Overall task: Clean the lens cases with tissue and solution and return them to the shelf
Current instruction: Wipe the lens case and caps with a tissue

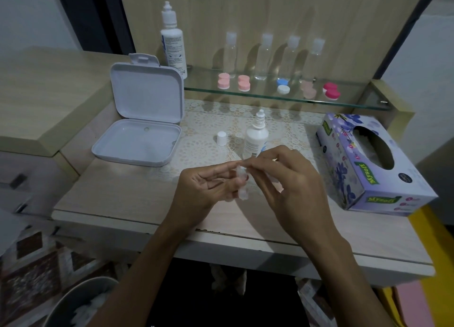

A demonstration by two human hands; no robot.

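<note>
Bench (103,194) first, a pale wooden one with a lacy mat (208,130) over the back part. Above it runs a glass shelf (356,100), and on that sit five lens cases: two light pink ones (223,80) (243,82), a blue and white one (283,85), a pale pink one (308,89) and a hot pink one (331,91), with four clear bottles (290,56) lined up behind them. Over on the right of the bench there's a purple tissue box (368,164). On the left a white plastic box (142,120) stands with its lid up. A tall white bottle (172,41) stands at the shelf's left end behind that box, and a smaller solution bottle (256,137) stands on the mat with its white cap (221,138) off and sitting just beside it. Bottom left corner shows a bin (81,299) with white wads in it.

Both hands are up over the front of the bench. The left hand (206,186) has its grip clamped on a clear lens case (242,181), fingers curled round it. The right hand (290,179) pinches at the top of that same case with its fingertips, and whether there's tissue in there is hard to tell.
</note>
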